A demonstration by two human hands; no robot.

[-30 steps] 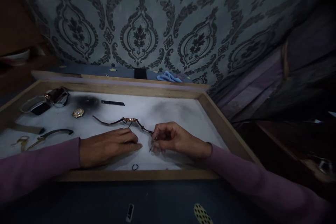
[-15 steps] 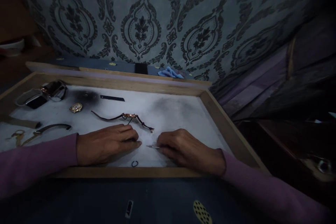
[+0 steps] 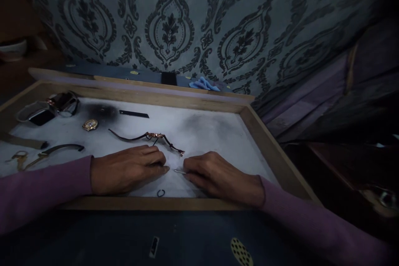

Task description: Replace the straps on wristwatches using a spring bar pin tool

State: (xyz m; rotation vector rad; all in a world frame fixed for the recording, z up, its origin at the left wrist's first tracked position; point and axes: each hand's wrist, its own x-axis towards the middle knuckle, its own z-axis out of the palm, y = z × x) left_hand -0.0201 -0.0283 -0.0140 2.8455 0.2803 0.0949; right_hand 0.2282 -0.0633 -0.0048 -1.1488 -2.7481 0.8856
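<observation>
My right hand (image 3: 220,176) is closed on a thin metal tool (image 3: 180,171), its pale tip pointing left. Opposite it, my left hand (image 3: 129,169) rests with fingers curled and thumb stretched toward the tool; whatever it pinches is hidden. Just beyond both hands lies a wristwatch (image 3: 156,135) on its edge, with a gold-coloured case and a dark strap spread to either side. A short dark rod (image 3: 155,142) shows between that case and my left fingers. Near the front rim sits a small dark open ring (image 3: 161,193).
A wooden tray (image 3: 193,204) with raised walls surrounds the work. At its left are a strapless gold watch (image 3: 90,124), a square-faced watch (image 3: 43,117), another watch (image 3: 66,104) and strap pieces (image 3: 57,149). Farther back lie a dark flat blade (image 3: 134,114) and, behind the wall, a blue cloth (image 3: 204,84).
My right hand has shifted slightly left with the metal tool, closer to my left hand. The left hand has hardly moved, and the watch lies as before.
</observation>
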